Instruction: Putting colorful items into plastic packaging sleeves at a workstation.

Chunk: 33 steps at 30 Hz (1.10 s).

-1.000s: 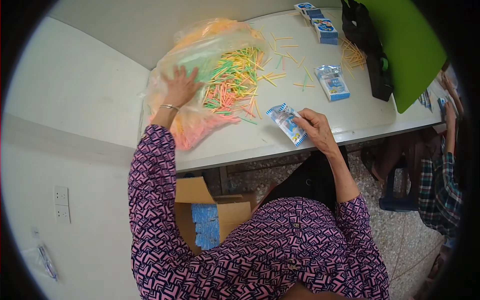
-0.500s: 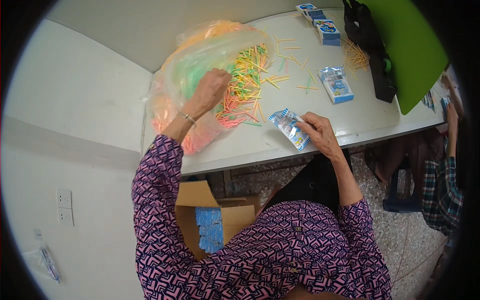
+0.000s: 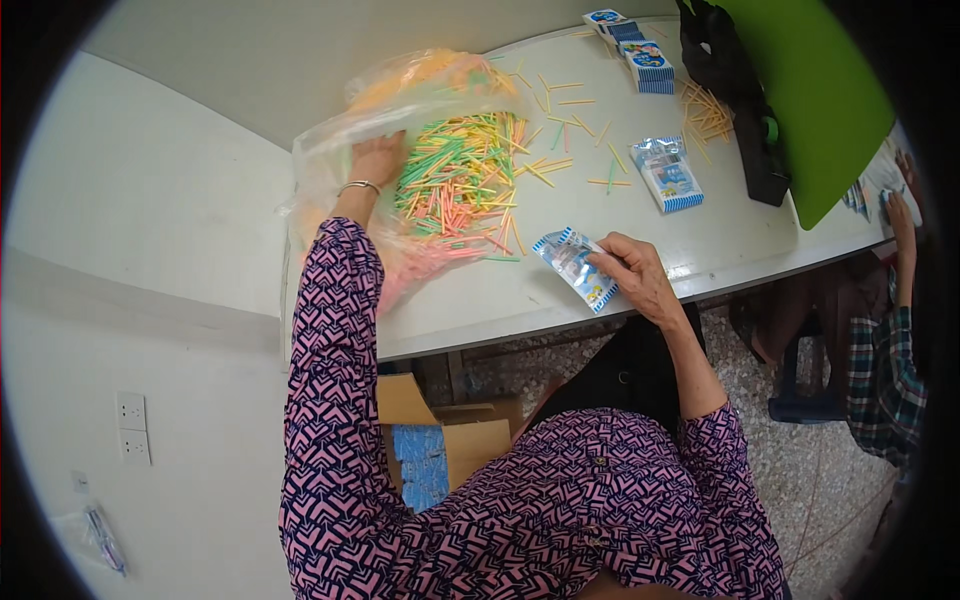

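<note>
Your left hand [image 3: 376, 160] has shifted back to far edge of clear plastic bag [image 3: 330, 165], fingers spread flat beside heap of coloured sticks [image 3: 455, 180] on white worktop [image 3: 700, 240]. Your right hand [image 3: 632, 275] pinches small blue-and-silver packet [image 3: 572, 265] near worktop's front edge. Another packet [image 3: 668, 175] lies well apart, beyond it.

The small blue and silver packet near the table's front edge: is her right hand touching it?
Touching. The head view shows the right hand with its fingertips pinching the end of the packet.
</note>
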{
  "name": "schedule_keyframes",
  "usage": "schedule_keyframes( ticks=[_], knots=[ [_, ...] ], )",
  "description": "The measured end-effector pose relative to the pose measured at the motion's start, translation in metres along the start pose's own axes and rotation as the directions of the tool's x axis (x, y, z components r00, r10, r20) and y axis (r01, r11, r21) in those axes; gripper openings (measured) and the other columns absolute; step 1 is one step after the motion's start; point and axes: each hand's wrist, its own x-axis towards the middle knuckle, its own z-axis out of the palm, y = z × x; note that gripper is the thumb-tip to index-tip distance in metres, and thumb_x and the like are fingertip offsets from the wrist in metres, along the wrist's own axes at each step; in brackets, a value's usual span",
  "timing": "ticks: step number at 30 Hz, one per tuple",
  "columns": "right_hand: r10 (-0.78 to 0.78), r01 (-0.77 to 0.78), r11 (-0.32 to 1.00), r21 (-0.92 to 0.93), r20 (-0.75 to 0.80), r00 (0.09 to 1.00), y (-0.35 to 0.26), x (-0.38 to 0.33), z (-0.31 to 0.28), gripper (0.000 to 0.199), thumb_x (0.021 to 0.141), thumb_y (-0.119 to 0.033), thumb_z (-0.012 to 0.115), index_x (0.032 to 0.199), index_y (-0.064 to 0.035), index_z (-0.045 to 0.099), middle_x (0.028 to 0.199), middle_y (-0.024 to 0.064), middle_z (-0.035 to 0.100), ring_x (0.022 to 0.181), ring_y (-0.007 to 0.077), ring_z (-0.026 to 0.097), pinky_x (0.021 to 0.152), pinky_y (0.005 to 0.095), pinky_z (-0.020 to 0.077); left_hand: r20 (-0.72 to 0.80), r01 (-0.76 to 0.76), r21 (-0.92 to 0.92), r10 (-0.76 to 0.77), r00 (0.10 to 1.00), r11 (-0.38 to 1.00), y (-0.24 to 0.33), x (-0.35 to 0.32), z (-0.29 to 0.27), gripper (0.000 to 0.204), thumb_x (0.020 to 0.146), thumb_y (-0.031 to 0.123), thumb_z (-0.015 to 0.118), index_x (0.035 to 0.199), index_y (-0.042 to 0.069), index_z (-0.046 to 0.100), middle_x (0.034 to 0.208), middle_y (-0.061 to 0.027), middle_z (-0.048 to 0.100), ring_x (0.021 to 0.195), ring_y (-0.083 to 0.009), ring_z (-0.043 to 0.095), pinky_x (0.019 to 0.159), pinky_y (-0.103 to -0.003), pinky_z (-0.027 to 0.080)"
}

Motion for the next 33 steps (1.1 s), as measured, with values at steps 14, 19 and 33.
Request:
schedule_keyframes(
  ticks=[14, 19, 33],
  knots=[
    [0.0, 0.0, 1.0, -0.011, 0.021, 1.0, -0.004, 0.001, 0.002, 0.021, 0.083, -0.015, 0.061, 0.082, 0.0049, 0.06, 0.066, 0.0069, 0.053, 0.06, 0.0121, 0.046, 0.056, 0.0264, 0.0371, -0.308, -0.218, -0.549, 0.047, 0.95, 0.807, 0.002, -0.002, 0.002, 0.019, 0.078, 0.016, 0.054, 0.088, 0.003, 0.065, 0.084, -0.0168, 0.062, 0.082, -0.0351, 0.06, 0.071, -0.042, 0.048],
    [-0.004, 0.004, 1.0, -0.024, 0.012, 1.0, -0.001, 0.001, 0.002, 0.021, 0.083, -0.016, 0.061, 0.082, 0.0047, 0.06, 0.066, 0.0069, 0.053, 0.06, 0.0121, 0.046, 0.056, 0.0264, 0.0369, -0.273, -0.392, -0.481, 0.291, 0.917, 0.784, 0.018, -0.003, -0.026, 0.025, 0.077, 0.018, 0.058, 0.098, 0.005, 0.062, 0.102, -0.0108, 0.061, 0.091, -0.0283, 0.057, 0.082, -0.039, 0.044],
    [0.006, -0.005, 0.999, -0.042, 0.021, 1.0, -0.003, 0.0, 0.001, 0.022, 0.084, -0.017, 0.062, 0.083, 0.0043, 0.061, 0.065, 0.0062, 0.054, 0.06, 0.0111, 0.047, 0.056, 0.0259, 0.0381, -0.039, -0.433, -0.003, 0.433, 0.901, 0.901, 0.039, 0.008, -0.013, 0.015, 0.074, 0.007, 0.05, 0.088, 0.002, 0.053, 0.095, -0.0133, 0.058, 0.096, -0.0278, 0.049, 0.084, -0.046, 0.034]
  ],
)
